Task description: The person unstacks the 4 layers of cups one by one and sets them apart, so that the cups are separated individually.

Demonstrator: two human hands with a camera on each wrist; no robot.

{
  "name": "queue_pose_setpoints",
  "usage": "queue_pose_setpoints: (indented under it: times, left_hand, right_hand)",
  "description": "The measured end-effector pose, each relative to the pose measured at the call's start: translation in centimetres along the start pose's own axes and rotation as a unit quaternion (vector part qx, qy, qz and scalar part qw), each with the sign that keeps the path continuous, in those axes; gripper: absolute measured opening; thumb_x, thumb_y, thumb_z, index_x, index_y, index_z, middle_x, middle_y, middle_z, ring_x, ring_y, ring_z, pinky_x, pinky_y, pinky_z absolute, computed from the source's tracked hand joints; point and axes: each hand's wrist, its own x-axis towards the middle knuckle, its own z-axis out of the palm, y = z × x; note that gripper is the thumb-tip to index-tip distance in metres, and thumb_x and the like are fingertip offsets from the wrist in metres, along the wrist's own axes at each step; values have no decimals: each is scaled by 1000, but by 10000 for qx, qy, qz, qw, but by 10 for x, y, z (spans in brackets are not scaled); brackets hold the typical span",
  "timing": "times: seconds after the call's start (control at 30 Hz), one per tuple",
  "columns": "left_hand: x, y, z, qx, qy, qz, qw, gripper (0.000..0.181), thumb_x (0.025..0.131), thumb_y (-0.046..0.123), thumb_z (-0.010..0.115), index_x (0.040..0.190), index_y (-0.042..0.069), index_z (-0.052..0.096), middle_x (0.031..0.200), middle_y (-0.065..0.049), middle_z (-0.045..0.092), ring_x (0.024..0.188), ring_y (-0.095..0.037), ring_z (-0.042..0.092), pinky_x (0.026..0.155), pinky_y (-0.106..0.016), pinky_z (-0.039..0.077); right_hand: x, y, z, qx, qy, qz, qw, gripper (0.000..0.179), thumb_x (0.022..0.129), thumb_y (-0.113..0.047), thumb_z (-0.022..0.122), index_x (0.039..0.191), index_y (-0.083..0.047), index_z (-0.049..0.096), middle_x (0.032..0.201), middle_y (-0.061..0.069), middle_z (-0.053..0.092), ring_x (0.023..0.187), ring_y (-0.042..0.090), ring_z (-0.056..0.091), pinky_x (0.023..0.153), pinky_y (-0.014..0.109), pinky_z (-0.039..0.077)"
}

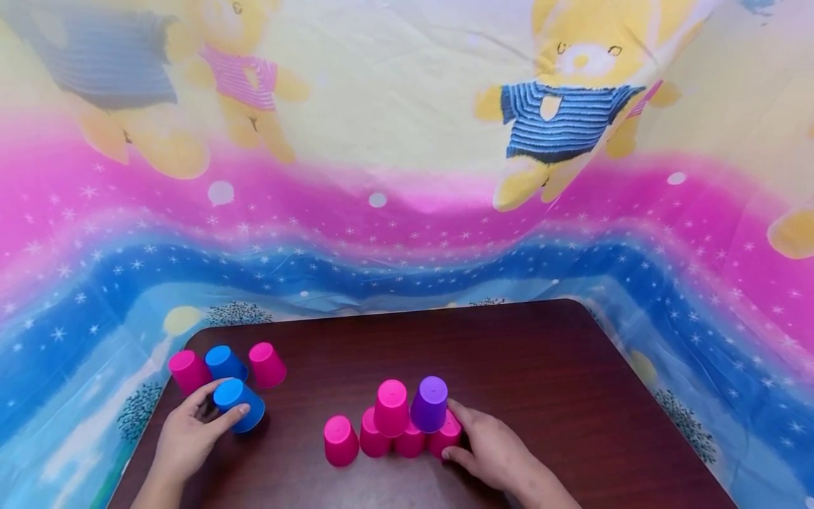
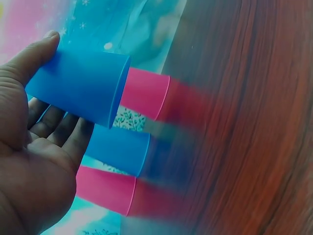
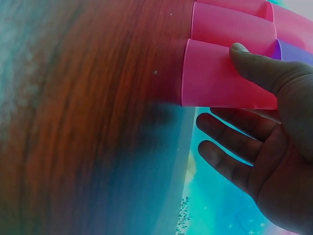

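My left hand (image 1: 184,435) holds an upside-down blue cup (image 1: 238,405) between thumb and fingers; the left wrist view shows its rim off the table. Behind it stand a pink cup (image 1: 189,372), another blue cup (image 1: 225,363) and a second pink cup (image 1: 267,365), all upside down. A row of pink cups (image 1: 375,433) at the front middle bears a pink cup (image 1: 391,408) and a purple cup (image 1: 429,404) on top. My right hand (image 1: 496,449) grips the row's rightmost pink cup (image 3: 230,76), thumb on its near side. The index fingertip is hidden behind it.
The dark brown wooden table (image 1: 534,353) has rounded far corners. A printed cloth (image 1: 394,233) with bears hangs behind and along both sides. The leftmost pink cup (image 1: 340,441) of the row stands near the others, at the front middle.
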Motion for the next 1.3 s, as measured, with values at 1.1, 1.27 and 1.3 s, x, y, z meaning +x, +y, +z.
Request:
queue_pose_setpoints:
  times: [1.1,1.27,1.3]
  left_hand:
    - [28,-46,-24,-491,1068,-1061,9874,98,75,61,71,150,9,34,152,-22,32,136,-45,33,100,-60,38]
    - [30,-49,-25,-524,1176,-1091,9857,98,76,61,71,150,8,34,152,-22,32,137,-44,33,102,-59,36]
    - [30,-49,-25,-538,1189,-1100,9853,98,76,61,71,150,8,33,152,-22,32,137,-44,32,102,-59,36]
  right_hand:
    - [0,0,0,19,-65,33,10000,77,82,-45,74,146,-21,40,131,0,59,116,16,59,95,41,50]
    - [1,0,0,35,-99,69,9999,77,82,-45,74,146,-21,40,131,0,59,116,16,59,95,41,50]
    - [1,0,0,40,-112,79,9999,77,82,-46,74,146,-21,40,131,0,59,116,16,59,95,41,50]
